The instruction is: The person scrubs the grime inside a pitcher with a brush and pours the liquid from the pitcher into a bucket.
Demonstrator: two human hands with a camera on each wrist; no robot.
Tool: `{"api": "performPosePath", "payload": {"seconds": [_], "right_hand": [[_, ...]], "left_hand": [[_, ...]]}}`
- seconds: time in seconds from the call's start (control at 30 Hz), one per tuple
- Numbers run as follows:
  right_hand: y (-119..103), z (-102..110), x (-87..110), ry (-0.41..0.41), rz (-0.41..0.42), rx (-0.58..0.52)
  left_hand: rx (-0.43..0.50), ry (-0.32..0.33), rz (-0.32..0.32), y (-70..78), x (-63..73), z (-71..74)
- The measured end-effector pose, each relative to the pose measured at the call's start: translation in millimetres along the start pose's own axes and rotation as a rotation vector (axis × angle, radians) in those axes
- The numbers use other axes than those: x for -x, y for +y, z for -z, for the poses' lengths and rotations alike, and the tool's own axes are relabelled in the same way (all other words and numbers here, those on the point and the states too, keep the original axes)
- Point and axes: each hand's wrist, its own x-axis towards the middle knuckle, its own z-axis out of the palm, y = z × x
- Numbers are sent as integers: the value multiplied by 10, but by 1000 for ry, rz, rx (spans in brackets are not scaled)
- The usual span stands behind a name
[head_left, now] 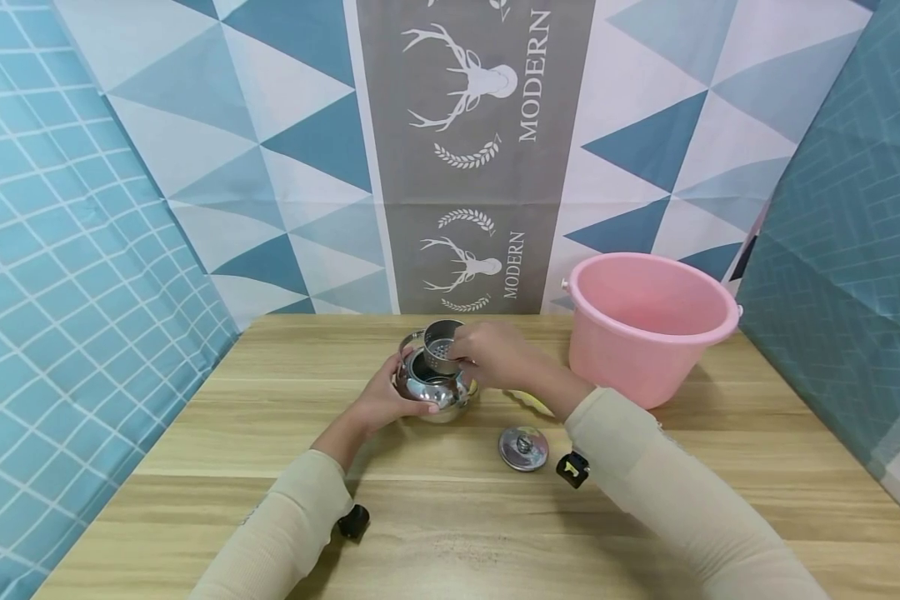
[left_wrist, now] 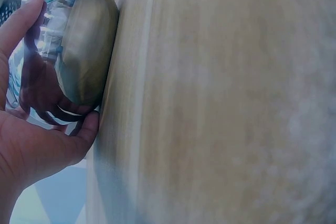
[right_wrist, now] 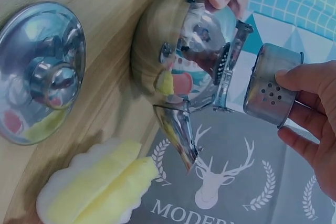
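Our right grip (head_left: 489,354) pinches a strainer (head_left: 438,357), our left grip (head_left: 381,397) clasps the teapot (head_left: 435,398); right of centre, our forearm (head_left: 558,385) partly hides a sponge (head_left: 529,402) near lid (head_left: 523,450) and bucket (head_left: 626,358).

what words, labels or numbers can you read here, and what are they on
"MODERN": upper part of the grey backdrop panel, running sideways in the head view.
"MODERN": lower on that panel, also sideways.
Yellow mark on the black wrist piece: too small to make out.
No readable text on the teapot, strainer, lid or pink bucket.
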Motion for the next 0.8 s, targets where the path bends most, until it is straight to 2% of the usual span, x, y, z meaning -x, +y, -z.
{"api": "performPosePath", "payload": {"seconds": [0.37, 0.63, 0.73, 0.8], "right_hand": [[65, 76, 204, 56, 12, 3], [44, 171, 385, 95, 49, 31], [27, 197, 448, 100, 59, 52], [18, 207, 492, 99, 64, 65]], "left_hand": [[-2, 1, -10, 2, -4, -3], [22, -11, -26, -2, -3, -1], [19, -25, -18, 97, 57, 2], [20, -26, -14, 91, 54, 3]]}}
